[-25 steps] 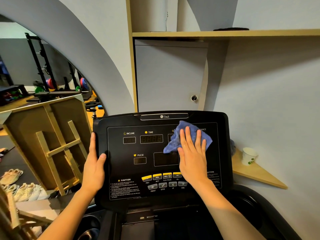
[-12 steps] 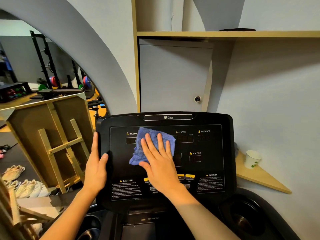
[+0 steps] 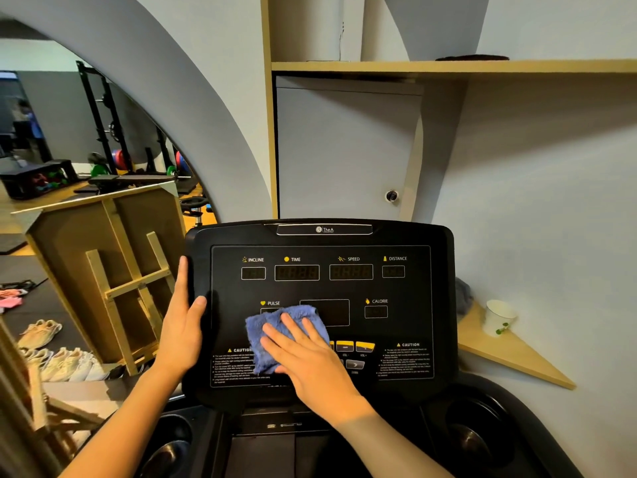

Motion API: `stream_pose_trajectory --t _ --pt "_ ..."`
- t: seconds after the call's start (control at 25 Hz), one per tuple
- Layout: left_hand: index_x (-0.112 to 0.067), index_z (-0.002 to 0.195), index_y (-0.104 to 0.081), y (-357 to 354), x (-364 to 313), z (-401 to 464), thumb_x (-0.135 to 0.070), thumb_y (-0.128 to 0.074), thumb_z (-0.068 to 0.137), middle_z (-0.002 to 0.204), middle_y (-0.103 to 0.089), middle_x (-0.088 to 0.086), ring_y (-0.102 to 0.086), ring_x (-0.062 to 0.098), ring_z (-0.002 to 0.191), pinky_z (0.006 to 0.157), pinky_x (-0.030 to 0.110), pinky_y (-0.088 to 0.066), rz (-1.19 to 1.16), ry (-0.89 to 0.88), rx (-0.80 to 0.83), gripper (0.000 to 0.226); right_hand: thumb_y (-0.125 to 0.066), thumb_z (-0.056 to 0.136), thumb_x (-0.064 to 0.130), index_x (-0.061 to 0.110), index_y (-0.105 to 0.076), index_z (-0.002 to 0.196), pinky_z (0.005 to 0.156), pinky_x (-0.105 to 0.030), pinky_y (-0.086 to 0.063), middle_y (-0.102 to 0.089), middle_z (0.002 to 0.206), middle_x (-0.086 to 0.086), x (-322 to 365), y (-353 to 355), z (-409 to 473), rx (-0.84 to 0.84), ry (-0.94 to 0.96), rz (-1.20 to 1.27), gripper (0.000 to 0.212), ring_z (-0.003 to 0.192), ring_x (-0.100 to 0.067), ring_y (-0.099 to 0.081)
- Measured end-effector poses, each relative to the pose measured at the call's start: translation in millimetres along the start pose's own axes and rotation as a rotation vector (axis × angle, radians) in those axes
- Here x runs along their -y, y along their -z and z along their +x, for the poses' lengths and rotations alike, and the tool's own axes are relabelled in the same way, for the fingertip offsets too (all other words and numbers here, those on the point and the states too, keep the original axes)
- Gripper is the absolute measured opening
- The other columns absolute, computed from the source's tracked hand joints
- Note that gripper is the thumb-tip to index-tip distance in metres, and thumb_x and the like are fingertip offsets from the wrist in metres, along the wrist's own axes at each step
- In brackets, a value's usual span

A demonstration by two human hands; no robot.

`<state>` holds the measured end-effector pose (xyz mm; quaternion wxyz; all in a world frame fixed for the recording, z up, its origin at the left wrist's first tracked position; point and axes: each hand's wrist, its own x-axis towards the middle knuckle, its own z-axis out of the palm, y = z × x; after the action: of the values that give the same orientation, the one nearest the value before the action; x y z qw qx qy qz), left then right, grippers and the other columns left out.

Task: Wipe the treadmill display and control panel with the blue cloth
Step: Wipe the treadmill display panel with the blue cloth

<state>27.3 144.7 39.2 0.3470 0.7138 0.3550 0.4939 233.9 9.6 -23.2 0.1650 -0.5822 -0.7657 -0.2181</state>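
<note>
With the left hand (image 3: 182, 327) grasping the panel (image 3: 406, 326) edge, the right hand's (image 3: 306, 360) flat, released grip presses the blue cloth (image 3: 267, 331) lower left of centre, where pressure could trigger the buttons (image 3: 355, 346).

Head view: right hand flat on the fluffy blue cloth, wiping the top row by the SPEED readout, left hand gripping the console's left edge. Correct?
Not quite. In the head view the right hand presses the fluffy blue cloth low on the black treadmill console, beneath the PULSE label, not at the SPEED readout. The left hand does grip the left edge.
</note>
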Motion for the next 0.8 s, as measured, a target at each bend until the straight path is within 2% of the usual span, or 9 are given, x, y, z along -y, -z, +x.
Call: stream_pose_trajectory --t 0.12,0.28,0.4,0.52,0.68,0.8 --pt "-0.053 0.153 -0.003 0.0 -0.4 -11.9 -0.041 -0.036 0.091 0.165 -0.018 -0.01 -0.025 0.016 0.149 0.12 0.046 -0.025 0.086 0.02 -0.013 0.071 -0.069 0.091 0.023 0.024 -0.048 0.145 0.123 -0.043 -0.01 -0.038 0.158 0.007 -4.6 -2.4 -23.1 0.01 0.028 0.063 0.058 0.152 -0.019 -0.018" --pt "-0.04 0.158 -0.006 1.8 7.5 -45.6 -0.046 -0.036 0.092 0.164 -0.017 -0.015 -0.02 0.009 0.15 0.122 0.043 -0.02 0.175 0.027 -0.003 0.073 -0.075 0.079 0.008 0.025 -0.062 0.131 0.125 -0.039 -0.005 -0.046 0.153 0.009 -13.6 -1.7 -58.2 -0.034 0.033 0.144 0.056 0.151 -0.019 -0.023" --pt "-0.041 0.157 -0.01 6.6 10.3 -71.6 -0.053 -0.038 0.092 0.154 -0.027 -0.025 -0.026 -0.002 0.142 0.117 0.035 -0.021 0.192 0.067 0.02 0.072 -0.077 0.074 0.0 0.024 -0.065 0.127 0.124 -0.037 -0.007 -0.05 0.15 0.01 -25.6 -0.8 -85.8 -0.079 0.013 0.207 0.06 0.15 -0.018 -0.028" --pt "-0.042 0.157 -0.013 11.4 12.0 -93.6 -0.054 -0.038 0.09 0.141 -0.042 -0.011 -0.039 0.007 0.131 0.11 0.035 -0.029 0.249 0.109 0.018 0.072 -0.076 0.076 -0.006 0.02 -0.065 0.129 0.123 -0.038 -0.014 -0.052 0.149 0.008 -39.6 -3.1 -110.9 -0.12 -0.037 0.306 0.06 0.149 -0.017 -0.029" --pt "-0.037 0.157 -0.019 21.4 6.4 -116.4 -0.053 -0.041 0.09 0.144 -0.045 0.002 -0.046 0.012 0.125 0.104 0.035 -0.037 0.282 0.131 0.037 0.072 -0.073 0.078 -0.008 0.013 -0.065 0.13 0.122 -0.035 -0.019 -0.046 0.152 0.013 -45.7 9.6 -126.5 -0.186 -0.141 0.389 0.056 0.15 -0.013 -0.027" --pt "-0.029 0.156 -0.025 27.6 -6.7 -125.8 -0.051 -0.041 0.09 0.138 -0.048 0.004 -0.048 -0.01 0.114 0.096 0.027 -0.037 0.305 0.093 0.041 0.071 -0.072 0.078 -0.013 0.011 -0.068 0.124 0.116 -0.038 -0.03 -0.046 0.148 0.015 -43.7 34.9 -128.7 -0.233 -0.213 0.398 0.053 0.149 -0.01 -0.027"
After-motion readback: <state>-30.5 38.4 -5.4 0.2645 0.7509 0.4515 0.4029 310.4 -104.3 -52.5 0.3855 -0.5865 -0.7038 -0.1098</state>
